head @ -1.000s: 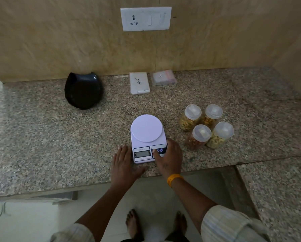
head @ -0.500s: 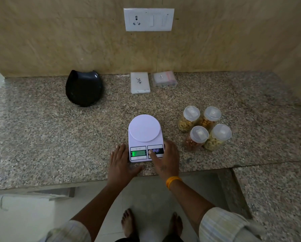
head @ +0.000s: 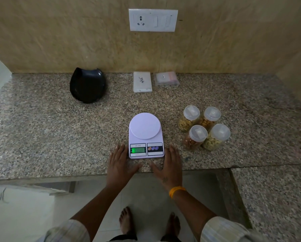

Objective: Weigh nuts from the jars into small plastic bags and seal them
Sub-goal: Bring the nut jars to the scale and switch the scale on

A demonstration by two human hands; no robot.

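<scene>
While the kitchen scale (head: 146,135) shows a lit green display, I rest my left hand (head: 119,163) and right hand (head: 169,165) flat beside it, fingers spread, holding nothing.

Four jars (head: 205,127) crowd the scale's (head: 145,135) right; its left lies open.

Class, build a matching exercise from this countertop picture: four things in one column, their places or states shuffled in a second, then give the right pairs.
Column 1
1. scale
2. black dish
3. four nut jars
4. left hand

Column 2
A. lidded, clustered right of the scale
B. flat on the counter, fingers straight
C. display lit green, platform bare
D. far left, near the wall

Pairs: 1-C, 2-D, 3-A, 4-B
</scene>
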